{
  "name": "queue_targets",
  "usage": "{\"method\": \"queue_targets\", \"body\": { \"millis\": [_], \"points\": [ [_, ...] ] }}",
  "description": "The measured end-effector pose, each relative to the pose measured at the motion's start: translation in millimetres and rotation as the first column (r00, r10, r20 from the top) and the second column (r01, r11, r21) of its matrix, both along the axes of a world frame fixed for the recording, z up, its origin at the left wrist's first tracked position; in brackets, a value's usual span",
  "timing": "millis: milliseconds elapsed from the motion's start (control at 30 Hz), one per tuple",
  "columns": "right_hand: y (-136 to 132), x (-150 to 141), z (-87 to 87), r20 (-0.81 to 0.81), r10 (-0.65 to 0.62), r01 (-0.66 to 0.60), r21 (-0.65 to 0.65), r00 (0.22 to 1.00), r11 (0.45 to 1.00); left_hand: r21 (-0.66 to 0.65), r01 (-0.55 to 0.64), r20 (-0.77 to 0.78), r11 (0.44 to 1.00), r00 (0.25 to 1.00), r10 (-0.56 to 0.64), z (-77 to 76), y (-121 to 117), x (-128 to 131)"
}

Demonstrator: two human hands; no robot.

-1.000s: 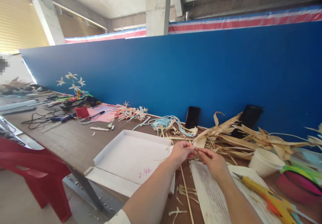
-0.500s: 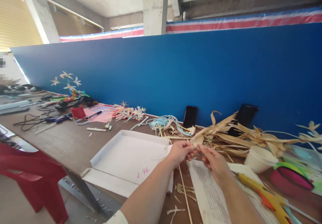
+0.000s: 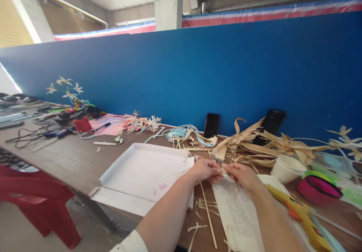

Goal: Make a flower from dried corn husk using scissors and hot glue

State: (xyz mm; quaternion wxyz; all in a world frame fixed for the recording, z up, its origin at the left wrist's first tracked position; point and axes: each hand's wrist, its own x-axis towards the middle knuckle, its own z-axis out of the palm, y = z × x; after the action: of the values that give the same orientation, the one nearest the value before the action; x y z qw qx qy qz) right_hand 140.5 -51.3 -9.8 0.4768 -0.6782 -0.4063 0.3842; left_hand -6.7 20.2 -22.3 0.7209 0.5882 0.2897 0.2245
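My left hand [image 3: 207,169] is closed in a pinch on a small pale piece of corn husk [image 3: 224,170] above the table's front part. Close beside it, my right hand [image 3: 240,174] is closed around a slim grey metal blade [image 3: 217,159], which points up and left past the left fingers. Its handle is hidden in my palm, so I cannot tell scissors from a knife. Under my hands lies a printed sheet [image 3: 239,214]. Behind them spreads a heap of dry corn husks [image 3: 243,142].
A white box lid [image 3: 152,172] marked in pink lies left. To the right are a yellow glue gun [image 3: 302,214], a white cup [image 3: 288,168] and a pink container [image 3: 319,189]. A phone [image 3: 212,125] leans on the blue partition [image 3: 169,74]. Husk scraps [image 3: 207,203] and a thin stick [image 3: 208,216] lie in front.
The view has shifted slightly right and down. My hands have stayed close together, and the grey blade in my right hand now shows plainly, pointing up and left.
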Motion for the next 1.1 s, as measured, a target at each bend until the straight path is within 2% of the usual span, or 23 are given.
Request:
{"method": "queue_targets", "body": {
  "millis": [167,367,600,767,900,1100],
  "points": [
    [-1,5,-2.1,0.035,0.038,-0.036,-0.05,0.999,0.998,0.023,-0.021,-0.082,1.0,0.996,0.023,-2.1,2,0],
    [-2,16,-2.8,0.132,0.09,-0.077,-0.095,0.987,0.992,0.118,-0.038,-0.142,0.992,0.988,0.055,-1.7,3,-1],
    [-6,13,2.8,0.165,0.19,-0.16,-0.179,0.968,0.971,0.071,-0.022,-0.119,0.997,0.992,0.031,-0.2,4,-3],
    [-6,11,6.4,0.074,0.113,-0.106,-0.101,0.991,0.989,0.042,0.003,-0.11,0.999,0.994,0.001,-0.6,4,-2],
    [-5,6,6.0,-0.016,0.115,-0.115,-0.007,0.993,0.993,0.041,0.025,-0.103,0.999,0.994,-0.02,-1.5,4,-3],
    [-4,0,6.2,0.064,0.094,-0.096,0.018,0.993,0.995,0.014,0.022,-0.056,1.0,0.998,-0.021,0.9,2,-3]
  ]
}}
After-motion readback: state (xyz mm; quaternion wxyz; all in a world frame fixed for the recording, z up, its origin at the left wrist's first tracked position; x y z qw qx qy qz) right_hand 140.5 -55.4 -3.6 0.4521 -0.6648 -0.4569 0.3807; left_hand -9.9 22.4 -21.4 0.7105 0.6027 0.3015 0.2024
